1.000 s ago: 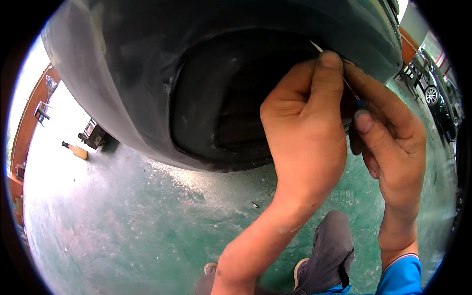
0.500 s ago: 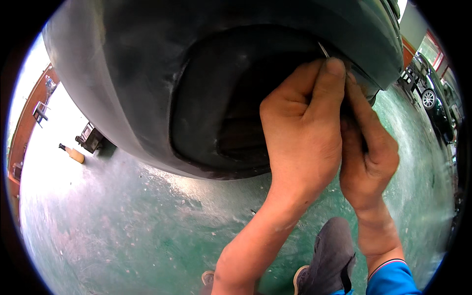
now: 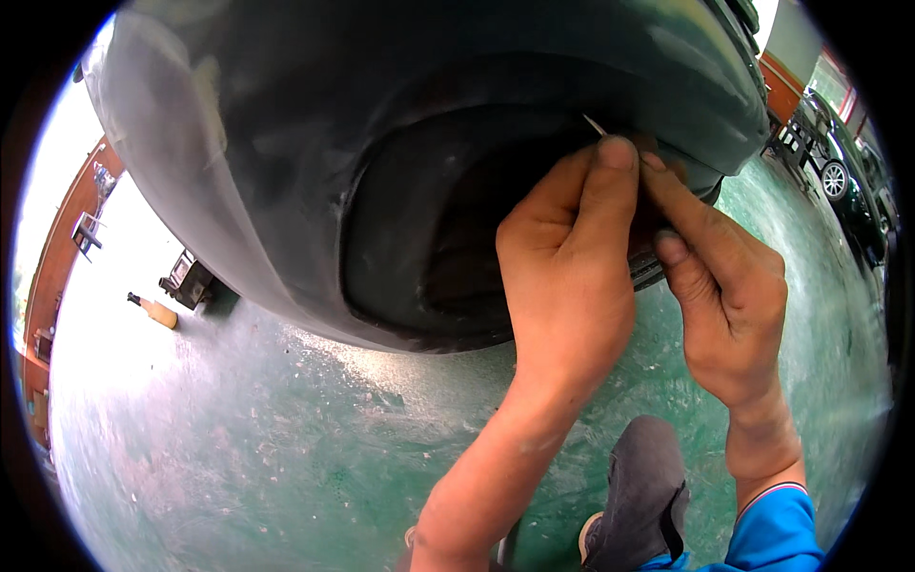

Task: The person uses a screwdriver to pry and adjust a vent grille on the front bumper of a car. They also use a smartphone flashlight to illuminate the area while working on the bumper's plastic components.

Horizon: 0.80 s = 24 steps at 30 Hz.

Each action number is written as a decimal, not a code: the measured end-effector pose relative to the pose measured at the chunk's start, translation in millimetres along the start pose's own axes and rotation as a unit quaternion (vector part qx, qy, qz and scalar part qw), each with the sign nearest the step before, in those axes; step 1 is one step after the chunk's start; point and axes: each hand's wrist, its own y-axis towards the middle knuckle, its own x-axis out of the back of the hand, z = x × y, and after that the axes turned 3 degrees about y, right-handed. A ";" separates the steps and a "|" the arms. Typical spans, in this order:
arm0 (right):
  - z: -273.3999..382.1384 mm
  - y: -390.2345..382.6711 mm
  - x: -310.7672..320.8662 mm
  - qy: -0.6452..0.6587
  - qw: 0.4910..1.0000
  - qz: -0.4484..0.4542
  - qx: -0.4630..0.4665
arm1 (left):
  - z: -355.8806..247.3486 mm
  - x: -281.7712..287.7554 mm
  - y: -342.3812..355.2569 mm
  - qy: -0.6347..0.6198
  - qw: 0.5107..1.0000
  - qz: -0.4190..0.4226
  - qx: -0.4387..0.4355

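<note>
Over the opening of a dark grey bumper (image 3: 286, 114), my left hand (image 3: 572, 248) is closed. Between its thumb and fingers it pinches a thin, pale, pointed strip (image 3: 594, 124), whose tip sticks out past the thumb; the rest is hidden in the grip. My right hand (image 3: 734, 286) is close beside it on the right, fingers curled. Its index fingertip reaches up next to my left thumb, and its thumb sits lower. What lies between its fingers, if anything, is hidden. Both hands are at the right edge of the rounded recess (image 3: 396, 210) in the bumper.
Below spreads a green, scuffed floor (image 3: 286, 439). At left lie a yellowish bottle with a dark neck (image 3: 157, 311) and a dark boxy object (image 3: 188, 279); a small stool (image 3: 86, 234) stands farther off. A dark car (image 3: 848, 186) is at far right. My shoe and trouser leg (image 3: 643, 486) are below.
The strip and my left hand have shifted slightly down and left. My right hand has moved a little right and down, opening a gap between the hands. The view has shifted slightly.
</note>
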 end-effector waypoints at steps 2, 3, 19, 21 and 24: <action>1.7 3.0 3.3 -0.012 1.000 0.010 0.008 | -2.7 -1.5 -1.6 -0.036 0.999 -0.001 0.023; 1.2 3.4 3.8 -0.016 1.000 0.010 0.016 | -3.8 -2.9 -1.6 -0.054 0.998 -0.001 0.036; 13.7 20.1 29.8 0.081 0.990 0.065 -0.090 | -0.1 -3.0 2.9 -0.001 1.000 -0.004 -0.023; 9.8 22.7 34.7 0.047 0.995 0.072 -0.057 | -1.1 4.2 5.0 0.045 0.998 0.017 -0.034; 0.7 33.6 40.9 0.021 0.995 0.101 0.008 | -4.6 9.3 0.0 0.092 0.995 -0.002 -0.028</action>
